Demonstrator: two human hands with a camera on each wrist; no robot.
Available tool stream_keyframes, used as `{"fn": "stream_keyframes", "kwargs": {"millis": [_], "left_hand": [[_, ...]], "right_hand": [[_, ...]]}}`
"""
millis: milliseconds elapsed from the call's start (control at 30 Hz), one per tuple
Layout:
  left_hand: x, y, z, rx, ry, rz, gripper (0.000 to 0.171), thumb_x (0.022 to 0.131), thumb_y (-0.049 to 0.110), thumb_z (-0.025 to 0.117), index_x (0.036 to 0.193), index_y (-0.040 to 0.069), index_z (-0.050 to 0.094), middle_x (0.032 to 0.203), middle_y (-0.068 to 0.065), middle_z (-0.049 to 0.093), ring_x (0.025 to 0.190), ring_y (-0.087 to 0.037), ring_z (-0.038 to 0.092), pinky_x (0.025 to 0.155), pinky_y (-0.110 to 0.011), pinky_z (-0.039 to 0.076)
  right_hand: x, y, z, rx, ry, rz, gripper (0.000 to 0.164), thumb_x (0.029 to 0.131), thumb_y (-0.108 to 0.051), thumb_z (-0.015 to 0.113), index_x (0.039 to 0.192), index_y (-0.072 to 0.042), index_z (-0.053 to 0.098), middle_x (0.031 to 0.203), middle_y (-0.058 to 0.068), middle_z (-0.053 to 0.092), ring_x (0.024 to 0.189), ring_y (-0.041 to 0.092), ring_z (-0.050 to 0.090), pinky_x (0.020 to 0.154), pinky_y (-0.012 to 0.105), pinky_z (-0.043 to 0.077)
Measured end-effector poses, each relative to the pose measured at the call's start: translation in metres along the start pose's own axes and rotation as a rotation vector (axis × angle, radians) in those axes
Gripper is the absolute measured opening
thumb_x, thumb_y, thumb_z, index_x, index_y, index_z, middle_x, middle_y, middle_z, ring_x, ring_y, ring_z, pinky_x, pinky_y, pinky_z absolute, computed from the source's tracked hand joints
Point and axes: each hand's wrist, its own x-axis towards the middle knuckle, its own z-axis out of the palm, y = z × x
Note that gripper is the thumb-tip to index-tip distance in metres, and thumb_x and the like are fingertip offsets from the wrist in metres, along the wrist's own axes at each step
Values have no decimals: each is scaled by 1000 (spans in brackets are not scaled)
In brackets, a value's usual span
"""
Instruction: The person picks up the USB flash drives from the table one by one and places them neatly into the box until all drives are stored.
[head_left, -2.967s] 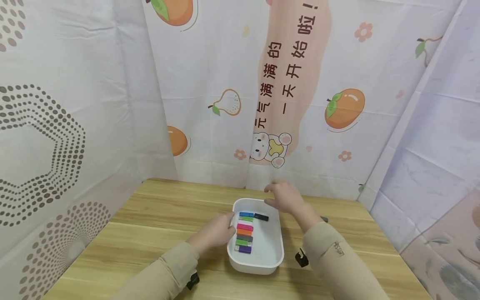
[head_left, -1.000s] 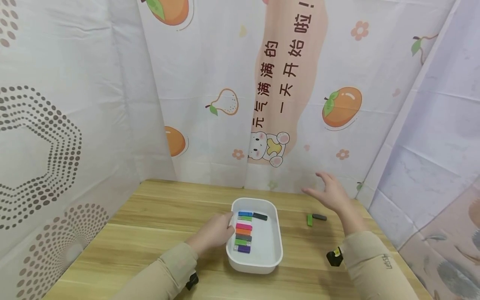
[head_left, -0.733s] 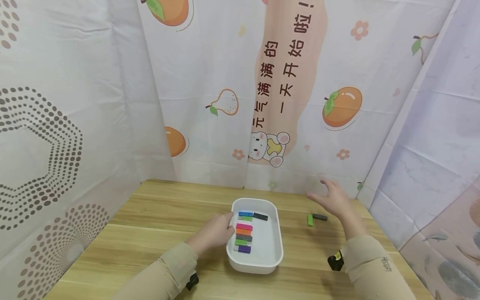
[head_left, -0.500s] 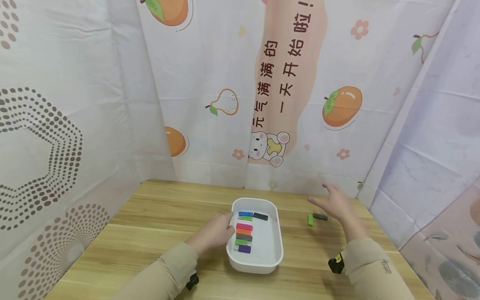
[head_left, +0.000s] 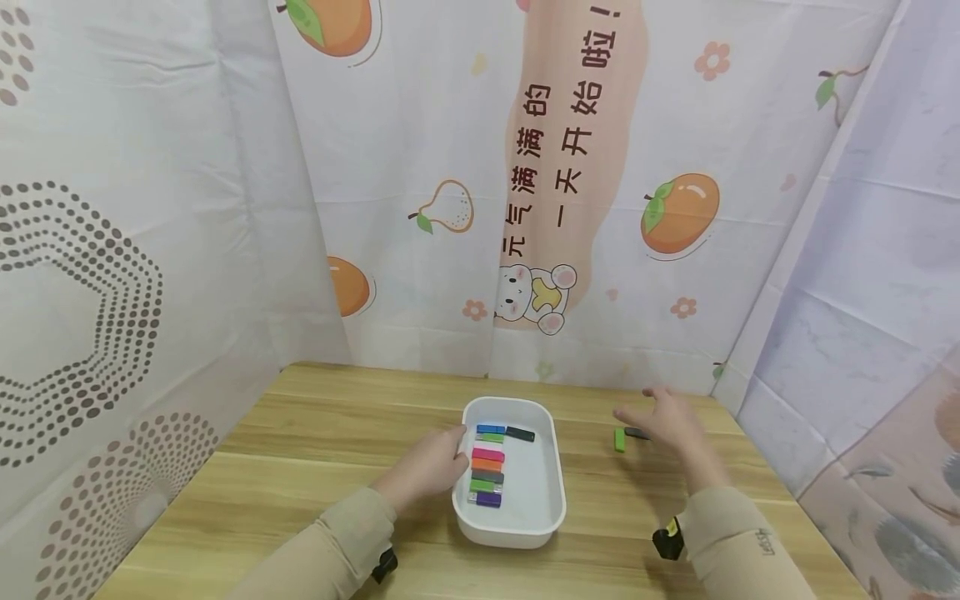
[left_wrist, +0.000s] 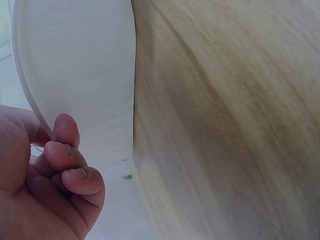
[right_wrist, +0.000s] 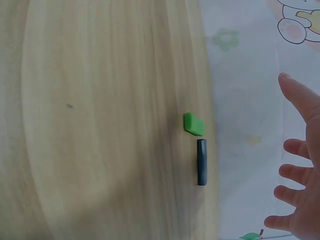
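My left hand point(head_left: 427, 462) pinches the left rim of a white plastic box point(head_left: 513, 538); the left wrist view shows its thumb and fingers at the rim. Inside, a column of USB sticks runs along the left side, among them a purple stick point(head_left: 489, 500), a pink stick point(head_left: 488, 455) and a blue stick point(head_left: 491, 429). A black USB stick point(head_left: 520, 434) lies right of the blue one. My right hand point(head_left: 669, 423) hovers, fingers spread, holding nothing. Below it on the table lie a green USB stick point(right_wrist: 193, 125) and a dark USB stick point(right_wrist: 201, 162), the dark one partly hidden in the head view.
The wood-grain table point(head_left: 315, 433) ends at a printed curtain point(head_left: 420, 333) behind. More curtains hang at the left and right sides. A small dark mark point(right_wrist: 69, 106) shows on the wood in the right wrist view.
The right hand has moved from beside the box's far right corner to the right, then down toward the two loose sticks. The left hand and the box stay in place.
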Motion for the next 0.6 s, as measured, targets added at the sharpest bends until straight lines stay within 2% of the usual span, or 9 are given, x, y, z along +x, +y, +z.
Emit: {"fn": "stream_keyframes", "kwargs": {"millis": [67, 300, 433, 600], "left_hand": [[0, -1, 0, 1, 0, 2, 55, 102, 20, 59, 149, -5, 45, 144, -21, 55, 98, -20, 60, 97, -45, 52], [1, -3, 2, 2, 5, 7, 55, 101, 20, 59, 149, -5, 46, 144, -21, 55, 96, -19, 60, 85, -38, 53], [1, -3, 1, -8, 4, 7, 55, 101, 20, 59, 149, -5, 46, 144, -21, 55, 96, -19, 60, 86, -38, 53], [1, -1, 1, -8, 5, 15, 55, 100, 19, 60, 148, -6, 47, 144, -22, 55, 95, -20, 60, 89, -40, 54]], "right_hand": [[-1, 1, 3, -9, -10, 11, 99, 87, -71, 63, 142, 10, 47, 141, 39, 44, 126, 58, 43, 98, 69, 40], [-5, 5, 14, 4, -16, 24, 93, 88, -65, 67, 137, 13, 51, 141, 42, 41, 127, 58, 40, 100, 69, 38], [-7, 8, 20, 8, -14, 25, 89, 89, -62, 68, 134, 14, 53, 138, 43, 42, 127, 59, 40, 102, 69, 37], [-11, 9, 22, -18, -55, 33, 88, 89, -61, 68, 131, 15, 54, 135, 41, 48, 125, 58, 42, 102, 68, 38]]}}
